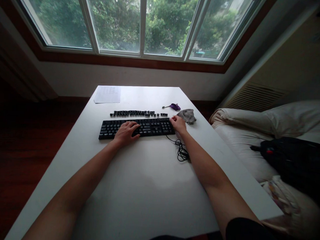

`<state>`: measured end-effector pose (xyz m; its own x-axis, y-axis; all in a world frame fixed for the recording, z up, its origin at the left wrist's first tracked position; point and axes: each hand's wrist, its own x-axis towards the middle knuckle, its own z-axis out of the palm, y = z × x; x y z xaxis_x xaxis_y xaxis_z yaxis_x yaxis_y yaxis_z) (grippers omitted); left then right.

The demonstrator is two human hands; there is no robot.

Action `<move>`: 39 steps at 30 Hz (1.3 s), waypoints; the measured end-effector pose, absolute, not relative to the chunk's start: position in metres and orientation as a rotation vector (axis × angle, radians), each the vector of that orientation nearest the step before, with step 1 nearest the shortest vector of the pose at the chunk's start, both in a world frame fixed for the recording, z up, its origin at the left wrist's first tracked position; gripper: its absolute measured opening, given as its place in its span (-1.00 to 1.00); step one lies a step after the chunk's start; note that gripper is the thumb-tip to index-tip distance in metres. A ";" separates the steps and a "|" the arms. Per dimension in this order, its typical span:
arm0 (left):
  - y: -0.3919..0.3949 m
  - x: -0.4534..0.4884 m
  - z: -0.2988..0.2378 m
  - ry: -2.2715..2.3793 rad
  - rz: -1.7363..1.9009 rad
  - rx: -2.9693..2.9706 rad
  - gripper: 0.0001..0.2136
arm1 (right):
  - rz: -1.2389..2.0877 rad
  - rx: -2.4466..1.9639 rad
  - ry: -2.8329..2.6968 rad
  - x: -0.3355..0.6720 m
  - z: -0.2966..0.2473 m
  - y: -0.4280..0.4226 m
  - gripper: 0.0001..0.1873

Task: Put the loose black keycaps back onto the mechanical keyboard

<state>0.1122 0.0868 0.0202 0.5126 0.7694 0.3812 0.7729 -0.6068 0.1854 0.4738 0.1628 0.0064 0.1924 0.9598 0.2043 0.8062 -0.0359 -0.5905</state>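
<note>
A black keyboard (149, 128) lies across the white table. My left hand (126, 133) rests on its middle, thumb and fingers apart. At the keyboard's right end, my right hand (179, 124) has its fingertips pressed together by the top right corner. Whatever is between those fingertips is too small to make out. Loose black keycaps (132, 113) stand in rows just behind the keyboard. Close to my right hand lies a crumpled grey cloth (187, 116). Behind the cloth is a small purple item (175, 106) with a thin pale stem.
The keyboard's coiled black cable (182, 152) lies beside my right forearm. A sheet of paper (107, 94) is at the table's far left corner. Beyond the white table (143, 190) is a window (143, 27). To the right, a black bag (293, 161) rests on a light-covered bed (236, 137).
</note>
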 end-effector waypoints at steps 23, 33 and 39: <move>0.085 0.113 0.021 -1.410 -0.665 -2.717 -0.52 | 0.218 -2.056 -1.986 0.468 0.020 0.161 -0.62; 0.085 0.112 0.022 -1.410 -0.690 -2.738 -0.52 | 0.054 -1.974 -1.653 0.496 0.019 0.160 -0.60; 0.085 0.111 0.023 -1.386 -0.684 -2.752 -0.53 | -0.094 -2.133 -1.696 0.515 0.002 0.161 -0.66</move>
